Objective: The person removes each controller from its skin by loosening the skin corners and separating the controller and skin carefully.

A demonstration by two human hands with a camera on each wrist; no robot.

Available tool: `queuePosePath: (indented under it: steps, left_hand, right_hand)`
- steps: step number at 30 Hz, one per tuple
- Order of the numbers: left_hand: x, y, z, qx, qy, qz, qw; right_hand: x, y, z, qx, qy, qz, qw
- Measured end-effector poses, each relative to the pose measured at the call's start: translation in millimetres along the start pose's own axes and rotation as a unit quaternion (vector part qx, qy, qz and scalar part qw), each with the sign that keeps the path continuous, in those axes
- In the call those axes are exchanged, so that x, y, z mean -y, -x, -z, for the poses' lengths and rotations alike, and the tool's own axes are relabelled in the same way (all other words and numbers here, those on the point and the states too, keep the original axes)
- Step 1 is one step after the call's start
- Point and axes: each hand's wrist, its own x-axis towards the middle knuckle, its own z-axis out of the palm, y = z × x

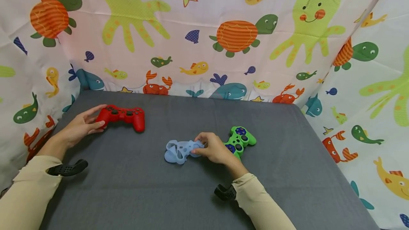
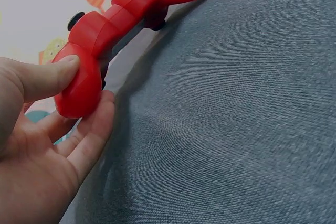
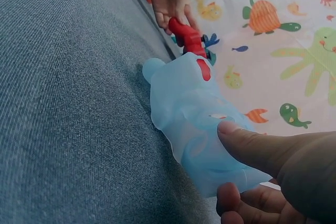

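At the left of the head view, my left hand (image 1: 77, 127) holds a red game controller (image 1: 123, 114) by its left grip. In the left wrist view the thumb presses one side of that grip (image 2: 79, 90) and the fingers lie on the other. Near the middle, my right hand (image 1: 214, 147) pinches one end of a pale blue silicone controller cover (image 1: 177, 151), thumb against fingers. Cut-out openings show in the limp cover, which is very near the table. Just behind the right hand lies a green controller (image 1: 240, 138) with dark blue button areas, its lower part hidden by the hand.
A grey cloth (image 1: 134, 194) covers the table. Behind and at both sides hangs a white curtain (image 1: 204, 17) printed with sea animals. Black bands (image 1: 67, 168) sit at both wrists over the beige sleeves (image 1: 38, 187).
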Motion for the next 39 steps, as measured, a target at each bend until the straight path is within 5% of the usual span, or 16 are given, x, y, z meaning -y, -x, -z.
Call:
queuePosePath:
  steps: [9, 18, 24, 31, 35, 39]
  left_hand:
    - [0.9, 1.0, -6.7, 0.021, -0.036, -0.010, 0.9991]
    - [-1.5, 0.0, -14.3, 0.002, -0.128, -0.023, 0.9914]
    - [-5.2, -0.5, -21.1, -0.031, -0.206, -0.049, 0.9767]
    - [-8.5, -0.9, -23.9, -0.043, -0.209, -0.039, 0.9761]
    - [-7.4, 4.0, -26.4, -0.081, -0.210, -0.053, 0.9728]
    - [-9.5, 10.2, -32.8, -0.175, -0.201, -0.069, 0.9613]
  right_hand:
    - [0.0, 0.6, 0.5, -0.003, 0.000, 0.002, 1.0000]
    - [0.4, 0.5, 0.5, -0.002, 0.001, -0.001, 1.0000]
    - [1.3, 0.0, 0.8, -0.002, 0.004, 0.008, 1.0000]
    - [-0.5, 1.2, 2.2, -0.003, 0.003, 0.006, 1.0000]
    - [0.3, 2.4, 1.9, 0.005, -0.001, 0.006, 1.0000]
    - [1.5, 2.7, 1.7, 0.008, -0.001, 0.005, 1.0000]
